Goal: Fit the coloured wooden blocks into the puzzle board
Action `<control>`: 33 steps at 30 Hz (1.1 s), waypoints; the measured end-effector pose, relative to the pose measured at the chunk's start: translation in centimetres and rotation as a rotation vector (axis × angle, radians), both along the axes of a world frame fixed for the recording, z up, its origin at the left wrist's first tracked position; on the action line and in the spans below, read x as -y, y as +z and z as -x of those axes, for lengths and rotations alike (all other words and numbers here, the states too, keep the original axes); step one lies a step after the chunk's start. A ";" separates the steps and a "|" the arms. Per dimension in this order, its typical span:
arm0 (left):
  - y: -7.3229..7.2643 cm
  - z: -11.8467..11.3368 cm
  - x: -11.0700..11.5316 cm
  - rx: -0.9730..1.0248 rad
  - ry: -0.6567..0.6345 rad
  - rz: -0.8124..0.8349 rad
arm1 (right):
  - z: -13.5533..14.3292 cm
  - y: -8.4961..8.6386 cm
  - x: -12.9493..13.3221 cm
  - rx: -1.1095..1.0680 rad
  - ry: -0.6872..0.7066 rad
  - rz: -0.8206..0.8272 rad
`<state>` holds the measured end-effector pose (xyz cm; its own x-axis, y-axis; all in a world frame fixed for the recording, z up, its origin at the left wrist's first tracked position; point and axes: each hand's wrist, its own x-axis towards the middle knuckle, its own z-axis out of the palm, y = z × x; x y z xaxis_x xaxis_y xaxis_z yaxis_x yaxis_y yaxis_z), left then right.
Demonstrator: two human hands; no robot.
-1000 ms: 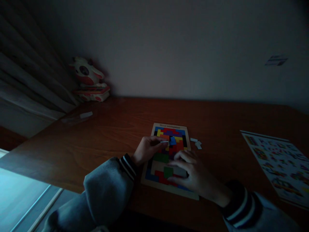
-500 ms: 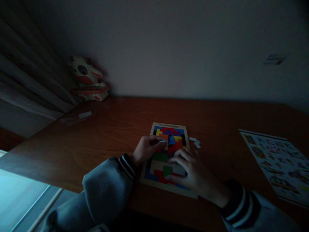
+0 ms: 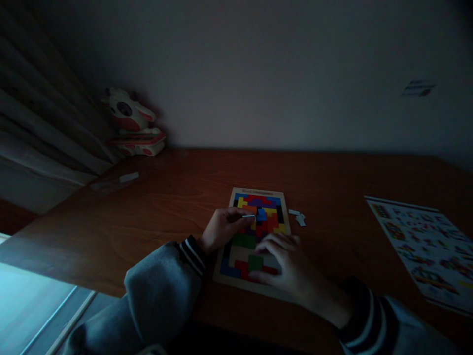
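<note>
At centre, the left hand pinched a thin, pale-edged piece, best held level; lower right, the half-spread right hand, seemingly holding nothing, overhung the multicoloured wooden puzzle board.

I sit in a dim room, facing a plain grey wall that darkens toward its upper corners. At the far right it bears a small pale patch with darker marks, too blurred for me to read. My brown wooden table runs up to the wall, its left end catching a faint sheen. Beyond it on the left, a pale curtain falls in slanting folds. Beside the curtain, at the table's far left, sits a white-and-red cow figure. Near left, below the tabletop, a bluish surface glows brightest.
</note>
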<state>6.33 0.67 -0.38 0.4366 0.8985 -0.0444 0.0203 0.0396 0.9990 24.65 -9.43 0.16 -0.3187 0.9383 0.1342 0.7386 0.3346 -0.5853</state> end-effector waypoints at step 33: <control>0.2 0.0 0.1 -0.015 -0.010 0.004 | -5.6 -0.6 -2.4 -0.140 -0.085 0.039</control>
<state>6.29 0.60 -0.17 0.4445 0.8941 -0.0546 0.0353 0.0434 0.9984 30.23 -7.08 -0.39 -0.2190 0.9664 0.1346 0.6735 0.2496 -0.6958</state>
